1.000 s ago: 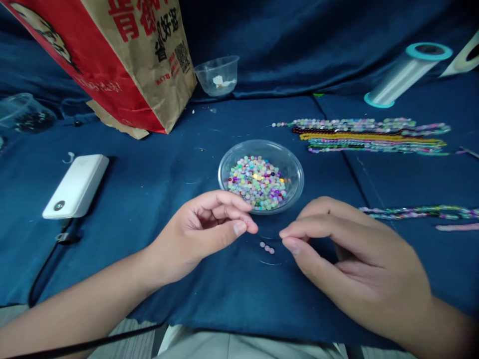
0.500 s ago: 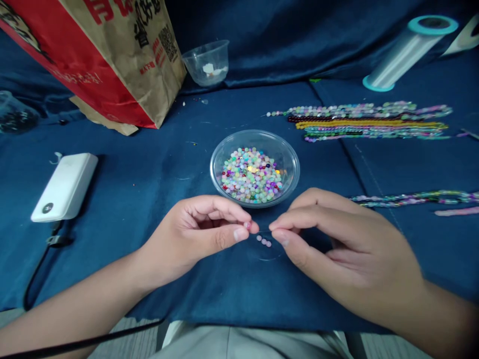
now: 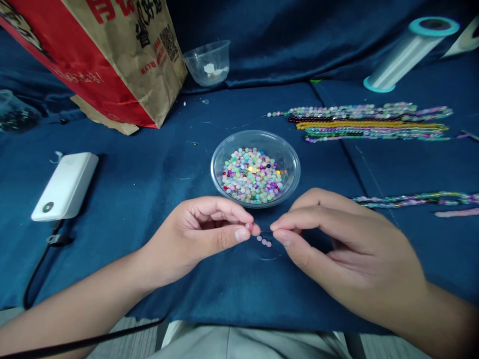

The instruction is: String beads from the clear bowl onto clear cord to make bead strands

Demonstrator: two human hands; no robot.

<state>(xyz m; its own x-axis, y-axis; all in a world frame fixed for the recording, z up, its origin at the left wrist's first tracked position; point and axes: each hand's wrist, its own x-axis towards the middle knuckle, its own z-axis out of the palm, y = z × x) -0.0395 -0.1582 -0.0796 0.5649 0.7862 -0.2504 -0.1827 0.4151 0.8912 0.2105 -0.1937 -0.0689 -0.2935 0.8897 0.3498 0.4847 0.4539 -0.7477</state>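
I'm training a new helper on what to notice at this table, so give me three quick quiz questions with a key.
1. True or false: the left hand holds a pink bead.
2. Which lies left of the bowl?
A) teal-ended spool
B) white power bank
C) yellow bead strand
3. Fill in: the short row of pale beads near the fingertips has ____ beads.
Key: 1 true; 2 B; 3 three.

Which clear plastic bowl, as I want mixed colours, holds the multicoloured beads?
The middle bowl, heaped with multicoloured beads. The far bowl by the paper bag holds white bits, and the container at the left edge holds dark contents.
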